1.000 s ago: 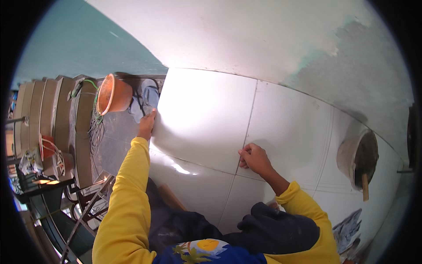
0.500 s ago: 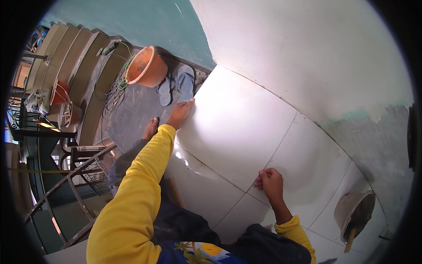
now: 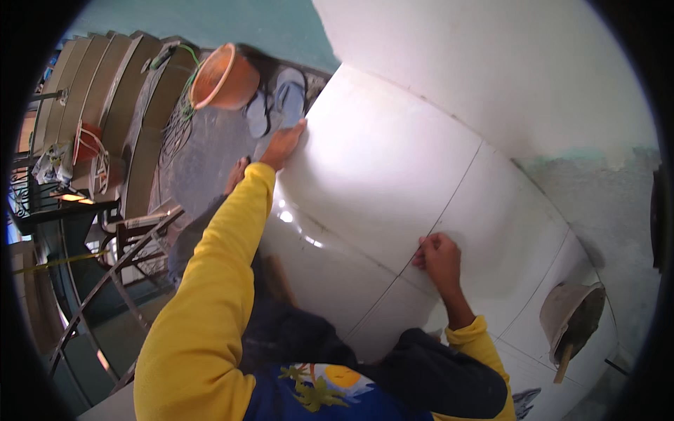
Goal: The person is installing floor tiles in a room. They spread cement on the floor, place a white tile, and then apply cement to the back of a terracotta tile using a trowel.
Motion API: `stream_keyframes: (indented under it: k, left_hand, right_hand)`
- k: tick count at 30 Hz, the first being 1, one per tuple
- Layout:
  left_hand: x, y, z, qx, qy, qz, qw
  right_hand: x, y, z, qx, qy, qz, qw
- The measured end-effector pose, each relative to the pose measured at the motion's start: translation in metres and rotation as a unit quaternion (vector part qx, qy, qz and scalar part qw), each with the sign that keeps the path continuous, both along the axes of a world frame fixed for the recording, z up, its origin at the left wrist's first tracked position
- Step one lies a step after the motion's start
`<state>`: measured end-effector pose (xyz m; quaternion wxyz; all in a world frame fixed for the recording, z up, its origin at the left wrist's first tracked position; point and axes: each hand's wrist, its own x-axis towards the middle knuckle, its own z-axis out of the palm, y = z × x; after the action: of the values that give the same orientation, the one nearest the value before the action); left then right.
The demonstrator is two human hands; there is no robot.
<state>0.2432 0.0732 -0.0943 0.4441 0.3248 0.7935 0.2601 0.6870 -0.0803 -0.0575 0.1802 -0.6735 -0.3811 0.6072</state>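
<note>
Possibly, the far white floor tile [image 3: 379, 165] could be skewed if pushed by the left hand [image 3: 282, 146], its grip unclear. The right hand [image 3: 442, 261] is curled closed.

Bright glare is washing out the white tiles [image 3: 379, 133].
Small highlights are glinting beside the left sleeve [image 3: 217, 252], soft shadow is pooling around the right hand [image 3: 442, 259], the steps [image 3: 119, 102] are sitting dimmer, and fisheye distortion is bending straight edges toward blackened corners.
</note>
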Motion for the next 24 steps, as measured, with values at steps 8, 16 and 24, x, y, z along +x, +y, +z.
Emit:
stream_keyframes:
  k: [8,16,24]
  left_hand:
    - [0.004,0.016,0.018,-0.071,-0.132,0.005,0.989]
    - [0.015,0.013,0.012,-0.038,0.015,-0.065,0.997]
    - [0.01,0.011,-0.007,-0.023,-0.116,-0.002,0.993]
  right_hand:
    - [0.001,0.004,0.012,-0.018,-0.031,0.007,0.999]
    - [0.006,-0.001,0.005,-0.013,-0.014,-0.025,1.0]
    - [0.013,0.002,0.009,-0.007,-0.018,-0.018,1.0]
